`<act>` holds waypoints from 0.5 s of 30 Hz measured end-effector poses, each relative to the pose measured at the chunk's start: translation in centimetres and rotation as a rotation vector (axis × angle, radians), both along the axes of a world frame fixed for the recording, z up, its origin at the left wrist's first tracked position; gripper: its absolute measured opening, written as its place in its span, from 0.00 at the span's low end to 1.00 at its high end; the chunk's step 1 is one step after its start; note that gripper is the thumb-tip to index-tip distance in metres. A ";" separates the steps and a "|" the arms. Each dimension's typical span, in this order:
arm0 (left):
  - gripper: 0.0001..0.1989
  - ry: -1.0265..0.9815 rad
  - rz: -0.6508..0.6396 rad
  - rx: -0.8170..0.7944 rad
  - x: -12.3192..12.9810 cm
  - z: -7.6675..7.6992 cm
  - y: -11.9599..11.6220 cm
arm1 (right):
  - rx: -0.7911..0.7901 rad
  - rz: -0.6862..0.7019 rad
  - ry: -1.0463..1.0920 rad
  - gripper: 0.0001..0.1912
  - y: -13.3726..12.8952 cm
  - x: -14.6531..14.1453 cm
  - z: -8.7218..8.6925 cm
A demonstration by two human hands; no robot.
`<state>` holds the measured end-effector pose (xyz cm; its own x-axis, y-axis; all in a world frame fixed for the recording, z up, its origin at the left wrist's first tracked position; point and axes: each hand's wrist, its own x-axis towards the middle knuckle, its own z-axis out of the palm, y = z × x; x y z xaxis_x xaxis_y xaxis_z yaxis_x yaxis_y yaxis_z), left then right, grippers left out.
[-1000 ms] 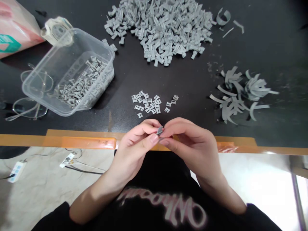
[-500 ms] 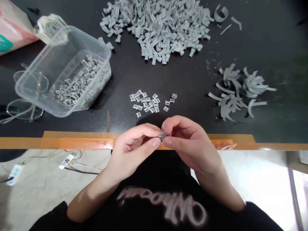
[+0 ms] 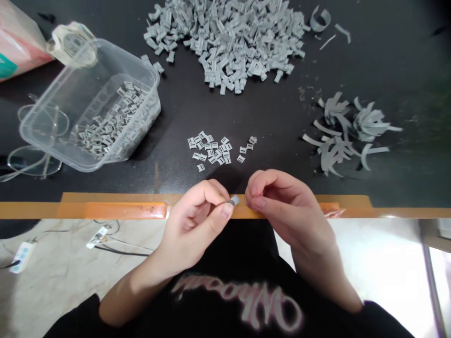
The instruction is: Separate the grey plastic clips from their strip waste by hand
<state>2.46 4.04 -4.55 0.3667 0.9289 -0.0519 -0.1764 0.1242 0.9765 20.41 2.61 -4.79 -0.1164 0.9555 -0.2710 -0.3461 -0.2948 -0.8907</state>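
Observation:
Between thumb and forefinger, my left hand (image 3: 202, 216) pinches a small grey plastic piece (image 3: 234, 200) above the table's front edge. One end of this piece sticks out to the right past the fingertips. A short gap separates it from my right hand (image 3: 282, 202), whose thumb and forefinger are pressed together. Whether anything tiny sits in that pinch is hidden. Just beyond both hands lies a loose group of small grey frame-like clips (image 3: 214, 150), with several more clips (image 3: 246, 147) to its right.
Far back rises a large pile of grey plastic parts (image 3: 232, 42). At left stands a clear plastic tub (image 3: 93, 164) with many clips, near eyeglasses (image 3: 35, 162) and a tape roll (image 3: 72, 44). Curled grey strips (image 3: 334, 150) lie at right. Tape (image 3: 116, 209) covers the table edge.
My right hand has come away from the grey piece and moved slightly right. The piece stays in my left hand, with more of it showing now.

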 end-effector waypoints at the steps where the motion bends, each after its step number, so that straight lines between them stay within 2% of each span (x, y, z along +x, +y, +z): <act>1: 0.09 0.004 -0.008 0.007 0.0 0.1 0.0 | 0.004 0.006 -0.014 0.04 -0.1 0.0 0.2; 8: 0.11 0.072 0.000 0.131 -0.3 0.0 0.0 | 0.043 0.074 -0.216 0.03 -0.2 -0.8 2.1; 15: 0.10 0.153 0.013 0.204 -0.5 -0.1 -0.1 | 0.122 0.085 -0.334 0.03 0.1 -1.0 2.2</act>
<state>1.97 3.96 -4.68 0.3566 0.9305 0.0836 -0.0250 -0.0799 0.9965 19.44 2.69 -2.61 -0.1210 0.9738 -0.1924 -0.0089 -0.1949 -0.9808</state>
